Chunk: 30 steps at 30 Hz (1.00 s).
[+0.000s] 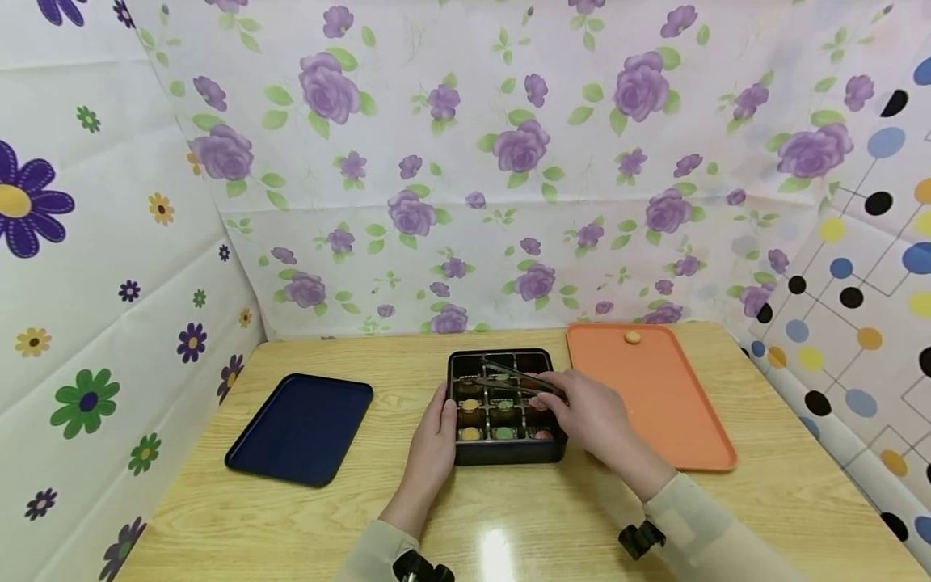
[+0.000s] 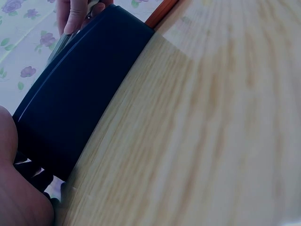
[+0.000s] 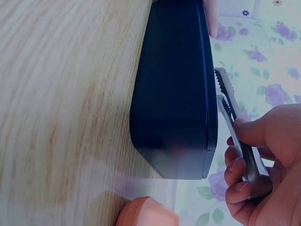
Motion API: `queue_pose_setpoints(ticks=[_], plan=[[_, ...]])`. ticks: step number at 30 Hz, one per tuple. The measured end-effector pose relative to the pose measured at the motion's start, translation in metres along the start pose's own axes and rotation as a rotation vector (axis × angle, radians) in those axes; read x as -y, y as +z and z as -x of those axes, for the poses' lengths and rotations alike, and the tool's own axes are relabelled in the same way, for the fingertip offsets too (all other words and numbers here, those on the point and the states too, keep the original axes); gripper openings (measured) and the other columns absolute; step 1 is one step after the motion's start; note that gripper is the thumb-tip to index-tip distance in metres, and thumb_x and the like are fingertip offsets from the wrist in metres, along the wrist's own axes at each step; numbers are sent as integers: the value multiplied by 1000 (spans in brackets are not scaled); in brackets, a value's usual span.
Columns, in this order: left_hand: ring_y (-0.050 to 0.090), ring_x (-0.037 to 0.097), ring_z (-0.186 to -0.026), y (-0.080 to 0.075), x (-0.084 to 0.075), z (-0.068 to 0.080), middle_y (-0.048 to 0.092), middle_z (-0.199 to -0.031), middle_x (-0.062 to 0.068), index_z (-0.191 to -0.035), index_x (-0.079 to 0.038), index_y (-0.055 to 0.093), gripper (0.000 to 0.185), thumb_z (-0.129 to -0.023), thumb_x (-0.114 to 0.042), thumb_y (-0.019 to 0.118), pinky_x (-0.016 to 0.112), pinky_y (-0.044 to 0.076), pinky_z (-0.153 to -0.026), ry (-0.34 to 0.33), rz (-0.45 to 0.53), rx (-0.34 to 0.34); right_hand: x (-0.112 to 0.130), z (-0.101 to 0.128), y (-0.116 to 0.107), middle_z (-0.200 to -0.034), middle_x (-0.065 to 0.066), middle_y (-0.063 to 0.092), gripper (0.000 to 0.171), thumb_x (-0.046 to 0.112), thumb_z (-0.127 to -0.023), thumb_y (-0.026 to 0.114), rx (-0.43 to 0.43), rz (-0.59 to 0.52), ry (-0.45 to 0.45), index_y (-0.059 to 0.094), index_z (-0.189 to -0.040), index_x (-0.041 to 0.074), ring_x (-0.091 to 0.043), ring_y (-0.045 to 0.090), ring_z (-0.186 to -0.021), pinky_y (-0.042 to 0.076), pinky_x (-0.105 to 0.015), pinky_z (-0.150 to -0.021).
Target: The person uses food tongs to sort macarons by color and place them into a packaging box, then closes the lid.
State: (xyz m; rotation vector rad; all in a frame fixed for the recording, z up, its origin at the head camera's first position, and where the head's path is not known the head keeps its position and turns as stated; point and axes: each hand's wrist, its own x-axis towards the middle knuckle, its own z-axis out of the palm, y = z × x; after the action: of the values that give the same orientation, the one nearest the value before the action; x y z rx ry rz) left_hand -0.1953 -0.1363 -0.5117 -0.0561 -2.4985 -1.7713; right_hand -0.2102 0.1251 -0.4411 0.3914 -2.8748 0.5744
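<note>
On a wooden table walled in by flowered sheets, a dark compartment box of small coloured sweets sits between a blue tray and an orange tray that bears one round sweet. The left hand rests against the box's left wall with fingers fairly straight, steadying it, while the right hand has fingers curled round metal tongs held over the compartments. To do this well, I judge, keep the box braced, bring the tips down squarely on one sweet, squeeze gently, and lift straight up clear of the dividers.
</note>
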Motion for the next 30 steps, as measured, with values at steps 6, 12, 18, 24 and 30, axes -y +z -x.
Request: queue_pose_setpoints(ticks=[6, 12, 18, 24, 30], plan=[[27, 41, -164, 1, -1, -3, 30, -179, 14, -177, -13, 29, 60, -124, -38, 37, 65, 26, -131, 15, -6, 1, -8, 2, -7, -134, -15, 74, 38, 31, -111, 72, -35, -7, 22, 74, -146, 15, -31, 75, -93, 56, -43, -64], [27, 39, -164, 1, -3, -5, 30, -180, 12, -177, -14, 28, 59, -124, -38, 37, 63, 26, -131, 7, -12, 0, -18, 4, -15, -112, -9, 74, 39, 30, -110, 73, -64, -16, 41, 74, -145, 13, -16, 58, -67, 41, -36, -54], [27, 39, -165, 0, -3, -3, 29, -180, 11, -177, -15, 27, 59, -124, -37, 37, 63, 26, -131, -2, -7, 6, -25, 4, -22, -97, -3, 68, 37, 29, -110, 73, -102, -25, 37, 75, -143, 13, -16, 51, -65, 38, -35, -54], [26, 39, -165, -2, 0, 0, 28, -180, 12, -177, -15, 27, 59, -124, -37, 37, 64, 25, -131, -10, 3, 4, -34, 6, -24, -92, -1, 66, 36, 27, -111, 73, -116, -29, 44, 75, -143, 12, -14, 55, -65, 41, -35, -53], [26, 39, -165, 1, 3, -1, 28, -180, 12, -177, -15, 27, 59, -124, -37, 36, 64, 25, -131, -5, 3, 12, -50, 9, -28, -94, -2, 66, 40, 31, -112, 70, -104, -16, 88, 72, -147, 12, -15, 54, -65, 41, -36, -53]])
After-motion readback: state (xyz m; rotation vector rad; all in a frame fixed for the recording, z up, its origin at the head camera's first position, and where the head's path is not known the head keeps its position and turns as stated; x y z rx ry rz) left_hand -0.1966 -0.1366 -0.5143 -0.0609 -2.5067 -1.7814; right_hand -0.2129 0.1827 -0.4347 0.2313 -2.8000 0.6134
